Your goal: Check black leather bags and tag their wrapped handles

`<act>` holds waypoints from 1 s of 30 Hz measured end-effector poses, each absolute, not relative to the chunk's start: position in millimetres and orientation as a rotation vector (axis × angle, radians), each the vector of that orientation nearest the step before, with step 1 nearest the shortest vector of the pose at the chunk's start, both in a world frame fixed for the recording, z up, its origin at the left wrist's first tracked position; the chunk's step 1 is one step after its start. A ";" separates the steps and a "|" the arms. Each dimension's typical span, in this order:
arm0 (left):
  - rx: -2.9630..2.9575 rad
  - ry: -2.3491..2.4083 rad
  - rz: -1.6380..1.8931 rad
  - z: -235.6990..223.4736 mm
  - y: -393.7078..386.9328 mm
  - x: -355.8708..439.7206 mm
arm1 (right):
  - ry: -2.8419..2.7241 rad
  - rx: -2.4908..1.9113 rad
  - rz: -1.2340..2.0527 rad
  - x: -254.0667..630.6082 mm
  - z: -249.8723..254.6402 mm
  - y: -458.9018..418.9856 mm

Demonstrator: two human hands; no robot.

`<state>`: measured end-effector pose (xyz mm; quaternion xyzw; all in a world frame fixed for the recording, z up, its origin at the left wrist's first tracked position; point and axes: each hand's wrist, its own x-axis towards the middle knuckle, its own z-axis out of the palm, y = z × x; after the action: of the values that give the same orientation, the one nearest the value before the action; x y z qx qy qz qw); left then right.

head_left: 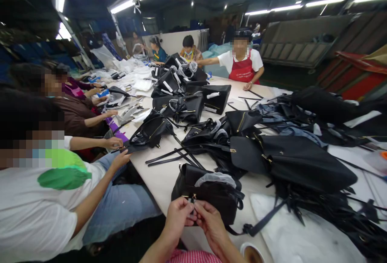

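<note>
A black handbag [211,192] stands at the near edge of the table, with clear plastic wrap [216,179] around its handle. Both of my hands meet at its front, close to a small gold-coloured metal fitting. My left hand [178,214] pinches a small dark strap end [192,201] between thumb and finger. Against it, my right hand [208,218] is closed in a pinch too, its fingertips touching the same spot. Just what lies between the right fingertips is hidden. A black strap [267,218] trails from the bag's right side.
More black bags [305,158] and loose straps cover the table [163,178] beyond and to the right. A cup [252,253] of brown liquid sits by my right forearm. A co-worker [54,198] sits close on the left; another in a red apron [242,69] stands across.
</note>
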<state>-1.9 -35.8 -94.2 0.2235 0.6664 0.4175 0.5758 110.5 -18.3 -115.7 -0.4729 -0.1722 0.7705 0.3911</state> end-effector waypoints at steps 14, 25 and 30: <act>0.699 1.605 1.004 -98.2 -40.5 -3.9 | -0.698 -1.367 1.834 103.7 -111.2 -16.9; 1.073 1.682 1.026 -93.1 -46.8 -6.2 | -0.649 -1.378 1.881 100.2 -101.5 -14.0; 1.372 1.754 0.970 -97.2 -50.5 -8.2 | -0.654 -1.390 1.847 99.1 -102.3 -13.9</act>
<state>-8.2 -50.5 -97.2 0.5294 0.6768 0.3742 0.3488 99.1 -13.9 -102.3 -0.5394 -0.2539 0.7169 0.3614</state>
